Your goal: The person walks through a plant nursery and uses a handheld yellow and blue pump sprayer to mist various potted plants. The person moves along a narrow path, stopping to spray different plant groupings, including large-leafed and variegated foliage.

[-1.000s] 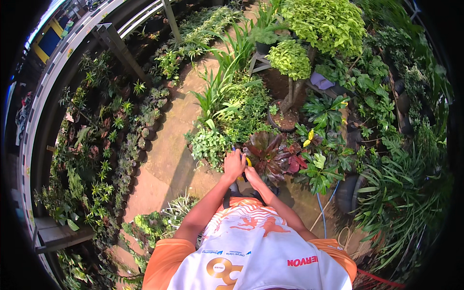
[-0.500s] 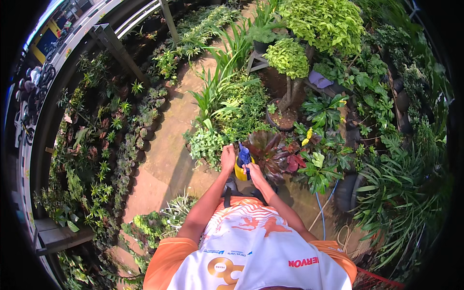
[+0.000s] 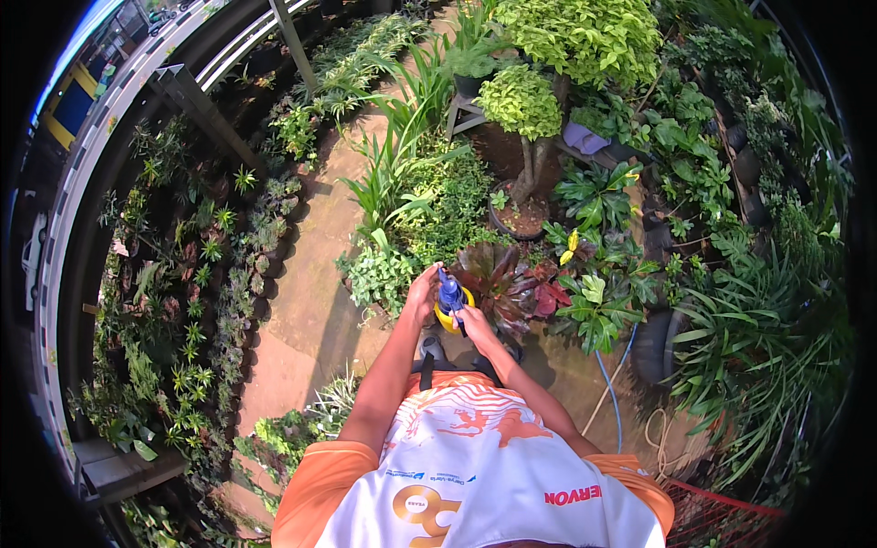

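A pump spray bottle with a yellow body (image 3: 443, 321) and a blue head (image 3: 450, 293) is held in front of my waist, its nozzle pointing away from me. My right hand (image 3: 472, 322) is wrapped round the handle side of the blue head. At the nozzle end, my left hand (image 3: 423, 289) has its fingers closed on the tip; the fine detail of that pinch is too small to see. Just beyond the bottle grows a dark red rosette plant (image 3: 496, 281), and a leafy green plant (image 3: 376, 277) stands beside my left hand.
A potted tree (image 3: 521, 217) stands ahead to the right. A blue hose (image 3: 610, 402) and a black tyre (image 3: 655, 347) lie at the right. Planted beds (image 3: 196, 301) and a railing (image 3: 206, 110) border the paved path (image 3: 311, 247) on the left.
My left fingers have come from beside the spray bottle onto its nozzle tip. The bottle has tilted and shifted slightly left. The view has moved a little.
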A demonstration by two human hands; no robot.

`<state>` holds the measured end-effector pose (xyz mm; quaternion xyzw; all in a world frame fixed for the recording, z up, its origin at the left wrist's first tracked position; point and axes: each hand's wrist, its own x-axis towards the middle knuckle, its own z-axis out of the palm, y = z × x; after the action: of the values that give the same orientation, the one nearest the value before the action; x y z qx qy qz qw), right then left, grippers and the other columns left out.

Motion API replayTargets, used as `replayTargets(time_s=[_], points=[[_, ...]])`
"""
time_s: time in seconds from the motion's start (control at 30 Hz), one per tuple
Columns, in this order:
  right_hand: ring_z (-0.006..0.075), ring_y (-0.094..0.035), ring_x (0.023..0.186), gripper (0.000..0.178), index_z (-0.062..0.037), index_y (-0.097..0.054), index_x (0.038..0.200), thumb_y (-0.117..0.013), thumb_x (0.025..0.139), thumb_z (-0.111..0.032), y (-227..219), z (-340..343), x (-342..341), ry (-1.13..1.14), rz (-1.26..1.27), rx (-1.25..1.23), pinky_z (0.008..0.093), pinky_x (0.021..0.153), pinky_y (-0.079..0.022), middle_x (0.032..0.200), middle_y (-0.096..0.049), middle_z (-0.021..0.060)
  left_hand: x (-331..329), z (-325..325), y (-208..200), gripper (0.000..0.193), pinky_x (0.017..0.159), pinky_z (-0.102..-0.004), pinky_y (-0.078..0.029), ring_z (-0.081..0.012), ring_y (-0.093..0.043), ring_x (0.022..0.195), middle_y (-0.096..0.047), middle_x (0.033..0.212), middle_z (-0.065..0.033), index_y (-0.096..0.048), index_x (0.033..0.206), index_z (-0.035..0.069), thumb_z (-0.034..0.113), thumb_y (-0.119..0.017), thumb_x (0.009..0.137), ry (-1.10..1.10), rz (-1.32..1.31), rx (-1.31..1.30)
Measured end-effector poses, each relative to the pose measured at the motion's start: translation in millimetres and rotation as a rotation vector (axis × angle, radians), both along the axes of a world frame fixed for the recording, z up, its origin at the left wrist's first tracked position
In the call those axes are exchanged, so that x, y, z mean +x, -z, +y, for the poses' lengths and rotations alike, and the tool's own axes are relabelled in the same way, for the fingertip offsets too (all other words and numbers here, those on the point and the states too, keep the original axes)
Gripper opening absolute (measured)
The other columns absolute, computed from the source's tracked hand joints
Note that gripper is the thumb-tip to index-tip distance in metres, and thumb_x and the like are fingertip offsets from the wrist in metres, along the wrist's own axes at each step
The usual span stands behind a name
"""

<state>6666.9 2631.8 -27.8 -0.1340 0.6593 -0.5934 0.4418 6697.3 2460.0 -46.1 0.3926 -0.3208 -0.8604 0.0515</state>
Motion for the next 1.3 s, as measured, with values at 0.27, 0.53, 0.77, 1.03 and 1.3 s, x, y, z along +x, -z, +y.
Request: replayTargets(time_s=[0.27, 0.53, 0.77, 1.03, 1.3], points=[[0.01, -0.055, 0.067, 0.026, -0.0008, -0.063, 0.092, -0.046, 0.094, -0.02, 1, 1, 8, 0.021, -0.001, -0.017, 0.0242, 0.066, -0.041, 0.071, -0.059, 0.0009, -4, -1, 18, 0.037, 0.099, -0.0509, -0.028, -0.0213, -0.049, 0.107, -0.058, 0.123, 0.0053, -0.065, 0.117, 0.022, 0.047, -0.059, 0.09, -0.004, -0.093, -0.022], [0.0098, -0.053, 0.066, 0.025, -0.0022, -0.063, 0.089, -0.045, 0.092, -0.018, 12, -2, 10, 0.093, -0.021, -0.036, 0.0253, 0.064, -0.04, 0.071, -0.058, 0.001, 4, 27, -38, 0.043, 0.083, -0.0356, -0.046, -0.0271, -0.06, 0.089, -0.061, 0.097, -0.0161, -0.062, 0.105, 0.0, 0.041, -0.052, 0.096, -0.107, -0.204, -1.026], [0.0098, -0.052, 0.067, 0.026, -0.0022, -0.064, 0.089, -0.044, 0.093, -0.02, 8, -7, 14, 0.07, -0.02, -0.014, 0.0254, 0.065, -0.039, 0.071, -0.058, 0.0007, 16, 34, -94, 0.037, 0.069, -0.0435, -0.048, -0.0321, -0.062, 0.078, -0.06, 0.085, -0.0131, -0.063, 0.092, 0.006, 0.042, -0.062, 0.088, 0.251, -0.195, -1.639], [0.0098, -0.053, 0.068, 0.027, -0.0014, -0.064, 0.093, -0.046, 0.093, -0.021, 2, -9, 19, 0.03, 0.007, -0.025, 0.0249, 0.066, -0.04, 0.071, -0.059, 0.0016, 10, -22, -34, 0.041, 0.058, -0.026, -0.046, -0.0113, -0.058, 0.064, -0.066, 0.082, -0.0034, -0.064, 0.089, 0.003, 0.043, -0.069, 0.084, 0.042, -0.257, -0.526], [0.0094, -0.053, 0.068, 0.024, -0.0021, -0.063, 0.09, -0.049, 0.092, -0.022, -8, -10, 23, 0.008, 0.0, -0.021, 0.0246, 0.068, -0.04, 0.071, -0.058, 0.0006, 8, -25, -3, 0.031, 0.059, -0.029, -0.033, -0.0092, -0.05, 0.072, -0.065, 0.098, 0.004, -0.068, 0.099, 0.018, 0.045, -0.07, 0.083, 0.084, -0.278, -0.208]])
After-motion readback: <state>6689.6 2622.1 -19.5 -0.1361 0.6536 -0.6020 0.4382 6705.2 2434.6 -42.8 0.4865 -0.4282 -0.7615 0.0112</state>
